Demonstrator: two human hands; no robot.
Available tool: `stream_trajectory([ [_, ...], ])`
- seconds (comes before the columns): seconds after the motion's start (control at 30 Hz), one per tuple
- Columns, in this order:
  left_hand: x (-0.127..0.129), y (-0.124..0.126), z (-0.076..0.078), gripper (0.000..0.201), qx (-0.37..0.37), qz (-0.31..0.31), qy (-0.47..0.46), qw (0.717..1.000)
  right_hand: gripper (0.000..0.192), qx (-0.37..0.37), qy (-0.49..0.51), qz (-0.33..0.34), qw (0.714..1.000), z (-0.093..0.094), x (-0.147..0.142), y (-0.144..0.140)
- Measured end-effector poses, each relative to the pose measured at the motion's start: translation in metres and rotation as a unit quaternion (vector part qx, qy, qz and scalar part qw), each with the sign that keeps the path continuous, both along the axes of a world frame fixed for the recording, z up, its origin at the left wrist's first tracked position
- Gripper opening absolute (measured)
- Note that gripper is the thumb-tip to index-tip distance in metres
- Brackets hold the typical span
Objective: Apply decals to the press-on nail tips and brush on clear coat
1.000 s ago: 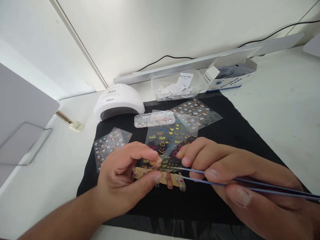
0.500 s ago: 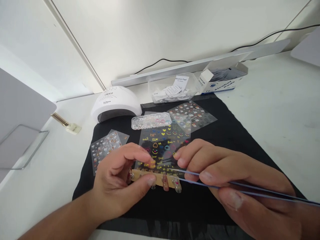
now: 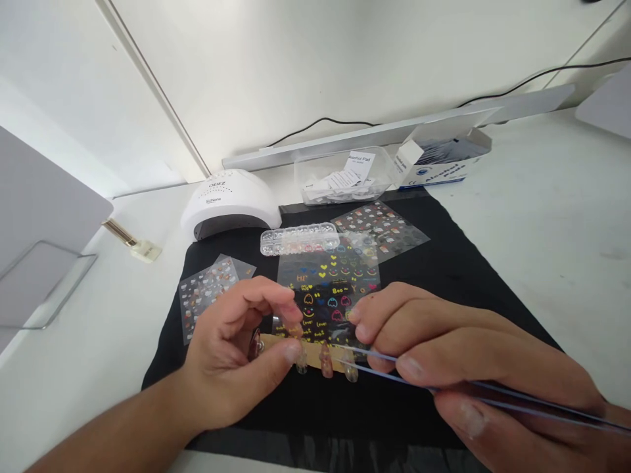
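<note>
1. Left hand (image 3: 236, 358), near-left: forearm comes in from the near-left corner, wrist bent inward, fingers curled. Thumb & forefinger pinch the left end of a flat tan wooden stick carrying glossy press-on nail tips (image 3: 315, 355), so it's clenched on the stick.
2. Stick lies roughly level just above the black matte cloth mat (image 3: 444, 276), near-centre. At least 3 translucent, oval nail tips hang off its right part, w/ small coloured specks on them.
3. Right hand (image 3: 444, 355), near-right: fingers stretched leftward, knuckles up, gripping thin blue metal tweezers (image 3: 419, 381) between thumb & forefinger. Tweezer arms are long, slim & nearly parallel; their tips sit at the rightmost nail tips. Can't tell if anything is caught in the tips.
4. Just beyond both hands: clear plastic sticker sheet w/ neon hearts & smiley faces (image 3: 330, 289), flat on the mat, its near edge partly hidden by the fingers.
5. Far of that: clear oblong plastic gem box w/ small compartments (image 3: 298, 238).
6. Far-left edge of mat: white domed smooth-plastic nail lamp (image 3: 229, 200), dark opening facing near.
7. All sits on a white smooth tabletop (image 3: 542, 210).
</note>
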State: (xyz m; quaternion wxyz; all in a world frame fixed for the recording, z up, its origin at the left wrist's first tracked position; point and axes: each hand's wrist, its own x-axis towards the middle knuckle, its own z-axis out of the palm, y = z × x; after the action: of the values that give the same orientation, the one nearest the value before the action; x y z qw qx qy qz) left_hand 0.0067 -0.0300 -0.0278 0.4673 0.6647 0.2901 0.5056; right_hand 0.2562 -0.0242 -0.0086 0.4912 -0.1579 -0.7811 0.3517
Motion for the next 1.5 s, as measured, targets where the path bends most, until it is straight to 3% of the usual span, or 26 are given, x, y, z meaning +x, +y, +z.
stream_trajectory([
  [0.53,0.006,0.004,0.007,0.037,0.037,0.029,-0.002,0.999,0.036,-0.009,0.011,0.003,1.000,-0.002,-0.006,0.001],
  [0.77,0.006,0.003,0.008,0.031,0.049,0.007,0.019,0.999,0.032,-0.008,0.009,-0.003,1.000,-0.007,-0.008,0.004],
  [1.0,0.004,0.003,0.000,0.043,0.017,-0.033,-0.024,0.999,0.030,-0.009,0.002,0.005,1.000,-0.001,-0.008,-0.001],
  [1.17,0.005,0.003,0.003,0.046,0.010,-0.021,-0.010,1.000,0.022,0.006,0.027,-0.004,1.000,-0.007,-0.012,0.001],
  [1.2,0.005,0.002,0.004,0.047,0.013,-0.017,-0.009,1.000,0.018,0.040,0.077,-0.003,0.996,-0.010,-0.014,0.001],
  [1.27,0.006,0.002,0.006,0.046,0.016,-0.008,-0.009,1.000,0.019,0.017,0.063,-0.027,0.997,-0.015,-0.016,0.000],
  [1.5,0.003,0.001,0.004,0.044,0.016,0.010,0.013,1.000,0.020,0.044,0.081,-0.009,0.996,-0.019,-0.020,-0.002],
])
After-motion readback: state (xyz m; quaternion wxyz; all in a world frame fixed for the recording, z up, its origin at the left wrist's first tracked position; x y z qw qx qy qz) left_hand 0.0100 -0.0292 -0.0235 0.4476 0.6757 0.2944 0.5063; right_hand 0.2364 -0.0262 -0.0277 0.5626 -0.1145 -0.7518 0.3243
